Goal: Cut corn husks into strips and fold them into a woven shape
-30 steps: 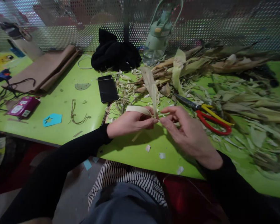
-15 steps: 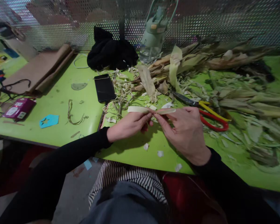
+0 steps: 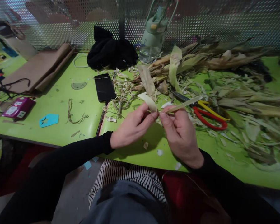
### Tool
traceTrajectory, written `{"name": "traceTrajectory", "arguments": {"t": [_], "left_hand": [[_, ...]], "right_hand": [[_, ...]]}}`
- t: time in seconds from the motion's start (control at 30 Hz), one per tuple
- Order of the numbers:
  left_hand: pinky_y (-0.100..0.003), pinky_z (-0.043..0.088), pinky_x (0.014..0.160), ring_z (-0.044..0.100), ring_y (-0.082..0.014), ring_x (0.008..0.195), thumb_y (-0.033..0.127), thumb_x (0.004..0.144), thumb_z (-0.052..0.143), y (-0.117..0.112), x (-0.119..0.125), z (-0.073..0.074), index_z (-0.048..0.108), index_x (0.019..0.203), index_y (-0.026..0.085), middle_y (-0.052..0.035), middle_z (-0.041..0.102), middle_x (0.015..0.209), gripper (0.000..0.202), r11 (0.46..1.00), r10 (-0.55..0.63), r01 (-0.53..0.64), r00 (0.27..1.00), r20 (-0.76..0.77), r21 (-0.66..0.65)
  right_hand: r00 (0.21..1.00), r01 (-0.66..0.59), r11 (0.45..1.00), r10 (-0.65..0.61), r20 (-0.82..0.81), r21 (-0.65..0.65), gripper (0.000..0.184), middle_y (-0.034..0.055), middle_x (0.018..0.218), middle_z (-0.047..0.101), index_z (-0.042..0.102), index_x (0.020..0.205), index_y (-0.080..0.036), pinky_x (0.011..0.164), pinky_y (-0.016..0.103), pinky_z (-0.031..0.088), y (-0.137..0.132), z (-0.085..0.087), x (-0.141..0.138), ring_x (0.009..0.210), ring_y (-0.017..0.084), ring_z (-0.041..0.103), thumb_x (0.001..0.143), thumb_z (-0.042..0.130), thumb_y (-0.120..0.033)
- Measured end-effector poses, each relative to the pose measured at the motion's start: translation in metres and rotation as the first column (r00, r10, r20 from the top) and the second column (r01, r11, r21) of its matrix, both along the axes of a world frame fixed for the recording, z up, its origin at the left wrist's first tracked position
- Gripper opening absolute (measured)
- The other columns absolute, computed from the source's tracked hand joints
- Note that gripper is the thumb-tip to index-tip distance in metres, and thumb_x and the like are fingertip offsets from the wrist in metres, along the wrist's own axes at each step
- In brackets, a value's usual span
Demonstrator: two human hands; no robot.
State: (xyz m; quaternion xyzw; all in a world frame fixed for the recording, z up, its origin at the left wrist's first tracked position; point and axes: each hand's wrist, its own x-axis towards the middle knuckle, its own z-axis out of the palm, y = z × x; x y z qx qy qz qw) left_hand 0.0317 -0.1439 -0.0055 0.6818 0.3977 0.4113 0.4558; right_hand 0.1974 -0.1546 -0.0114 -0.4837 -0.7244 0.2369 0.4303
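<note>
My left hand (image 3: 132, 127) and my right hand (image 3: 179, 135) meet above the front of the green table (image 3: 60, 102), fingertips almost touching. Each pinches one end of a pale corn husk strip (image 3: 151, 105). The left part of the strip curls up from my left fingers. The right part (image 3: 184, 104) sticks out flat to the right from my right thumb and forefinger. Just behind my right hand lie scissors with red and yellow handles (image 3: 207, 116).
A heap of dried corn husks (image 3: 224, 77) covers the table's right half. A black phone (image 3: 104, 87), a black cloth (image 3: 112, 51), a green bottle (image 3: 154, 34), brown folded paper (image 3: 39, 67), a pink box (image 3: 17, 107) and a blue star tag (image 3: 49, 119) lie around.
Both hands have drawn slightly nearer to me and closer together. The strip has gone from lying level between them to a bend, its two ends angled upward and apart.
</note>
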Motion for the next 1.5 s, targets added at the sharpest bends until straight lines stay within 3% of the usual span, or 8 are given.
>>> {"name": "traceTrajectory", "arguments": {"t": [0.3,0.57,0.7,0.87,1.1,1.23,1.4,1.5], "left_hand": [[-0.02,0.041,0.059,0.044,-0.0078,0.064,0.029,0.098,0.054,-0.003,0.002,0.008,0.057,0.104,0.017,0.0022,0.051,0.076,0.013,0.981,-0.039,0.091,0.958,0.284,-0.172],[-0.019,0.037,0.053,0.039,-0.0063,0.06,0.029,0.097,0.056,-0.005,0.0,0.011,0.055,0.111,0.017,0.0024,0.049,0.079,0.018,0.953,-0.081,0.159,0.954,0.289,-0.257],[-0.021,0.036,0.054,0.037,-0.0069,0.058,0.034,0.088,0.071,-0.002,-0.001,0.001,0.052,0.116,0.018,0.0061,0.042,0.071,0.038,0.941,-0.161,0.226,0.954,0.253,-0.253],[-0.026,0.044,0.071,0.048,-0.0107,0.072,0.027,0.089,0.063,0.001,-0.002,-0.002,0.054,0.092,0.017,0.0004,0.055,0.082,0.014,0.972,-0.186,0.201,0.974,0.128,-0.119],[-0.025,0.036,0.06,0.04,-0.0104,0.065,0.027,0.09,0.057,0.001,-0.011,0.005,0.054,0.097,0.019,0.0022,0.049,0.076,0.01,0.973,-0.198,0.197,0.98,0.005,-0.117],[-0.024,0.035,0.058,0.038,-0.0095,0.063,0.036,0.089,0.065,0.002,-0.01,-0.001,0.055,0.101,0.018,0.003,0.046,0.075,0.024,0.967,-0.215,0.22,0.975,0.049,-0.128],[-0.024,0.034,0.06,0.036,-0.0092,0.064,0.031,0.093,0.058,0.004,-0.01,-0.003,0.057,0.095,0.017,0.003,0.045,0.073,0.014,0.986,-0.153,0.156,0.987,0.049,-0.064],[-0.024,0.035,0.06,0.038,-0.0094,0.064,0.034,0.091,0.062,0.004,-0.011,0.001,0.058,0.096,0.017,0.0025,0.046,0.074,0.018,0.979,-0.175,0.179,0.983,0.048,-0.095]], "right_hand": [[0.98,0.015,0.999,-0.025,-0.2,-0.051,0.019,-0.0052,0.06,0.044,0.06,0.102,-0.026,0.044,0.029,0.032,0.001,0.001,0.0,0.047,0.012,0.036,0.098,0.057,-0.044],[0.947,-0.008,0.996,-0.022,-0.321,-0.092,0.017,0.0006,0.086,0.064,0.063,0.097,-0.025,0.063,0.031,0.053,0.007,0.006,0.002,0.073,0.016,0.063,0.096,0.061,-0.041],[0.956,-0.058,0.993,0.026,-0.292,-0.103,0.019,-0.0001,0.081,0.063,0.061,0.1,-0.026,0.06,0.03,0.054,0.01,0.001,0.004,0.067,0.015,0.062,0.098,0.057,-0.044],[0.967,-0.126,0.979,0.086,-0.238,-0.157,0.028,0.003,0.085,0.068,0.055,0.112,-0.026,0.06,0.032,0.056,0.007,-0.003,0.005,0.071,0.02,0.068,0.099,0.051,-0.051],[0.976,-0.158,0.975,0.131,-0.174,-0.155,0.029,0.0035,0.086,0.069,0.052,0.116,-0.026,0.066,0.034,0.058,0.004,-0.006,0.008,0.074,0.02,0.07,0.102,0.045,-0.05],[0.982,-0.133,0.978,0.108,-0.155,-0.159,0.025,-0.0002,0.074,0.064,0.052,0.111,-0.027,0.054,0.033,0.051,0.003,-0.002,0.007,0.058,0.018,0.062,0.1,0.05,-0.049],[0.976,-0.138,0.982,0.112,-0.186,-0.132,0.022,-0.0075,0.056,0.045,0.052,0.11,-0.028,0.04,0.029,0.03,0.0,0.001,0.007,0.042,0.013,0.037,0.099,0.053,-0.048],[0.973,-0.164,0.976,0.136,-0.188,-0.143,0.023,-0.0061,0.06,0.05,0.05,0.111,-0.029,0.042,0.031,0.034,0.0,-0.001,0.008,0.044,0.014,0.043,0.099,0.052,-0.048]]}}
